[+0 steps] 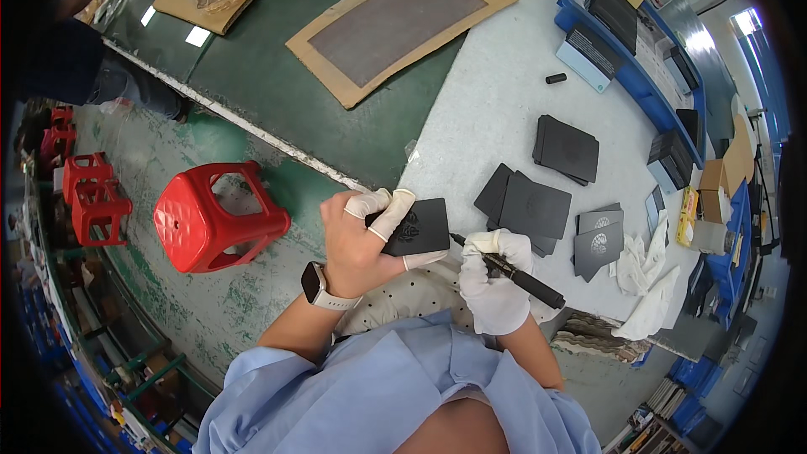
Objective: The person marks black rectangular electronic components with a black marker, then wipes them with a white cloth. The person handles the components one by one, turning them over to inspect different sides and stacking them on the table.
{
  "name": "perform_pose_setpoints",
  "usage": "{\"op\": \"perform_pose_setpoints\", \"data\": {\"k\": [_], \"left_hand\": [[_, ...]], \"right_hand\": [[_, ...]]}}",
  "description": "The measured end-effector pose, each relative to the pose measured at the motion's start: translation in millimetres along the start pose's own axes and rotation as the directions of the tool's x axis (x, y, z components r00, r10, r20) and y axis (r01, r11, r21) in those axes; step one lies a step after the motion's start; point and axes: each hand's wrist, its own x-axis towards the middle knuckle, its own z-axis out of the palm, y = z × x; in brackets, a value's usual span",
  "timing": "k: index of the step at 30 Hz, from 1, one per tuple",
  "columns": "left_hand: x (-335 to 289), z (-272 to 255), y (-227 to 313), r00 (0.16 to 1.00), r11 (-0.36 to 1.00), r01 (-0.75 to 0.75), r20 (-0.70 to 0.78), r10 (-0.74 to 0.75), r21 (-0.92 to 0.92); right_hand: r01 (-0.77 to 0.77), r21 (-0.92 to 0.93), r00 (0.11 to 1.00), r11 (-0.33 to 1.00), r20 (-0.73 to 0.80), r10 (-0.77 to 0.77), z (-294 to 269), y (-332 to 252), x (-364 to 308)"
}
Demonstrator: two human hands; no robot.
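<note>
My left hand [363, 231], with white finger cots on some fingers and a watch at the wrist, is closed on a black square card [424, 227] that bears a faint round emblem. In my white-gloved right hand [496, 282] is a black marker pen [530, 283], its tip pointing at the card's right edge. I cannot tell whether the tip touches it. Just right of the hands, a fanned pile of black cards [538, 206] lies on the white table covering. Behind it sits another stack of black cards [566, 149], and farther right are cards with pale emblems [598, 244].
A small black cap [556, 78] lies beyond the stacks. White gloves [643, 265] rest at the table's right. A blue tray [643, 46] with black pieces lines the back right. Cardboard with a grey panel [402, 25] is at the back. A red stool [214, 219] stands left.
</note>
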Motion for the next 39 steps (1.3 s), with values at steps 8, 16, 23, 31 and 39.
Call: {"op": "perform_pose_setpoints", "data": {"k": [8,16,23,31,39], "left_hand": [[1.7,-1.1,0.7,1.0,1.0,-0.016,-0.002,0.016,0.005],[1.6,-0.1,-0.8,1.0,1.0,-0.019,-0.006,0.019,-0.025],[0.3,-0.5,0.5,1.0,1.0,-0.004,-0.001,0.004,-0.004],[-0.5,-0.1,0.1,1.0,1.0,-0.008,-0.01,0.008,0.0],[3.8,-2.0,-0.4,0.999,0.999,-0.044,-0.011,0.044,0.005]], "right_hand": [[0.086,-0.081,0.993,0.993,-0.073,-0.092,4.2,3.4,1.1],[-0.088,0.054,0.993,0.995,-0.07,0.092,1.3,-6.5,0.5],[0.012,-0.065,1.0,0.998,0.012,-0.012,-1.8,-6.3,4.8],[-0.045,0.036,0.999,0.998,-0.006,0.045,-2.6,-2.5,2.0],[-0.06,-0.006,0.998,0.998,0.0,0.06,-0.4,-10.7,7.2]]}}
